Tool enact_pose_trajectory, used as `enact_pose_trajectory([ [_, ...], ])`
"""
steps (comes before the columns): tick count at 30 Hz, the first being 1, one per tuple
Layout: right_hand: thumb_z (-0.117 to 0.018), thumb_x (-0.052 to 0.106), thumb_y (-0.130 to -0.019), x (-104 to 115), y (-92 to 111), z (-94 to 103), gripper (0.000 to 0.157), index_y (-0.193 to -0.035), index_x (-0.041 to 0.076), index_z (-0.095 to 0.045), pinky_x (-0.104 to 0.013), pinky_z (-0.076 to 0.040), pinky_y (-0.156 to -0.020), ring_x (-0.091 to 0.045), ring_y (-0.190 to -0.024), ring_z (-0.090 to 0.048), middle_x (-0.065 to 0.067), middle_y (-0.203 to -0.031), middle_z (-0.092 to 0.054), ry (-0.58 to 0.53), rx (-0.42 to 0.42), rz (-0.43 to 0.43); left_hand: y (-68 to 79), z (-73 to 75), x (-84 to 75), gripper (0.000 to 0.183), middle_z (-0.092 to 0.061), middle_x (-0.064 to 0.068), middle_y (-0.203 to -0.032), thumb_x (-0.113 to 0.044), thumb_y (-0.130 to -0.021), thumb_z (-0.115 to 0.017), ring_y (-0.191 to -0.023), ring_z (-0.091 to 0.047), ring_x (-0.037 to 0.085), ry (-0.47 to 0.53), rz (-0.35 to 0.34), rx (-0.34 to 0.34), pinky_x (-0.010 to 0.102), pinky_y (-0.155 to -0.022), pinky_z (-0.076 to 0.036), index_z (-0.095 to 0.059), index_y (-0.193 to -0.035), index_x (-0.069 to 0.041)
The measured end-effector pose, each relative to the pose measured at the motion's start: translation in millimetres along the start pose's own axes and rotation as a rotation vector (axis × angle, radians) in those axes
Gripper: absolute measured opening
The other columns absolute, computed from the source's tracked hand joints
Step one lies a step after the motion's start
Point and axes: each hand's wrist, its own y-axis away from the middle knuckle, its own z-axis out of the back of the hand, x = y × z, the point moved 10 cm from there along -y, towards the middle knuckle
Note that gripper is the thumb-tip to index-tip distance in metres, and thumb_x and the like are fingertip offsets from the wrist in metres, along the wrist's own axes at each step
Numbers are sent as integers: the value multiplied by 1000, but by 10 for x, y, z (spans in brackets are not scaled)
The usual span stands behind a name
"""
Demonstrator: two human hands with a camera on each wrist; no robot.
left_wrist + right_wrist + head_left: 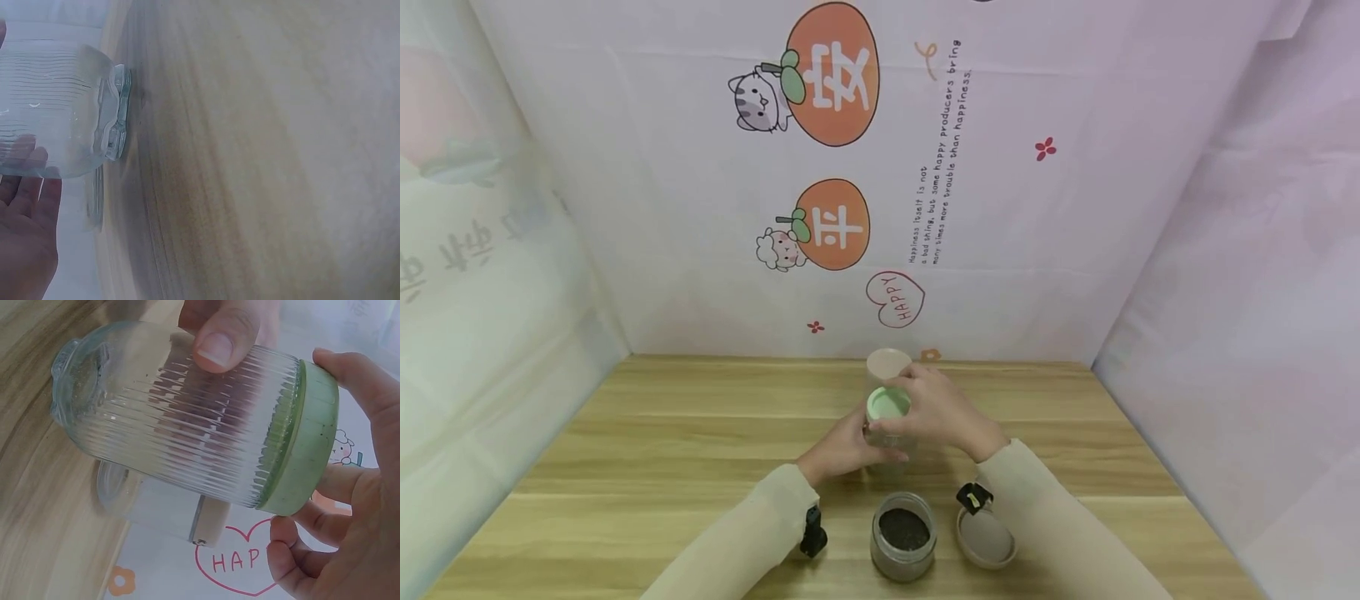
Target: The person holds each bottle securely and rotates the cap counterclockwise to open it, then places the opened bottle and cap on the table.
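Note:
A clear ribbed glass jar (181,419) with a scalloped foot stands between both hands, its base right at the wooden tabletop in the left wrist view. My left hand (841,448) grips the jar's side, thumb on one side and fingers round the other. A light green lid (889,403) sits on the jar's mouth. My right hand (936,408) holds this lid by its edge, thumb and fingers spread round the rim. The same lid (306,440) shows side-on in the right wrist view.
Just behind stands another clear jar with a beige lid (889,363). Nearer the front is an uncovered glass jar (902,568) with dark granular contents. A loose beige lid (987,537) lies right of it, beside my right sleeve. Printed cloth (1000,233) backs the table.

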Motion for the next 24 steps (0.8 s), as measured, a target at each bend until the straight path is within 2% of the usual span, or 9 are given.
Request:
enact_pose_trajectory([
  [7, -83, 57, -73, 31, -3, 10, 72, -127, 10, -70, -38, -50, -78, -22, -98, -59, -10, -116, -64, 11, -8, 30, 14, -3, 6, 81, -53, -13, -141, -26, -84, -84, -128, -51, 9, -2, 8, 7, 37, -109, -40, -37, -150, -34],
  [15, -84, 56, -73, 37, 3, 24, 74, -127, 7, -70, -37, -52, -78, -22, -98, -60, -9, -114, -65, 9, -35, 73, -11, -16, -25, 83, -52, -11, -143, -28, -85, -83, -130, -50, 12, -11, -46, 23, 40, -109, -40, -34, -152, -34],
  [21, -85, 54, -72, 56, 5, 40, 72, -125, 7, -71, -37, -53, -80, -23, -99, -61, -10, -114, -66, -4, -57, 103, -17, -13, -4, 83, -51, -12, -143, -28, -85, -83, -130, -50, 12, -21, -52, 28, 39, -109, -40, -34, -152, -35],
  [24, -83, 56, -73, 47, 8, 29, 70, -125, 10, -72, -38, -53, -80, -23, -100, -61, -8, -115, -66, 19, -58, 86, -12, -9, -5, 84, -51, -12, -144, -27, -84, -83, -130, -50, 12, -17, -51, 28, 40, -109, -40, -33, -152, -35],
])
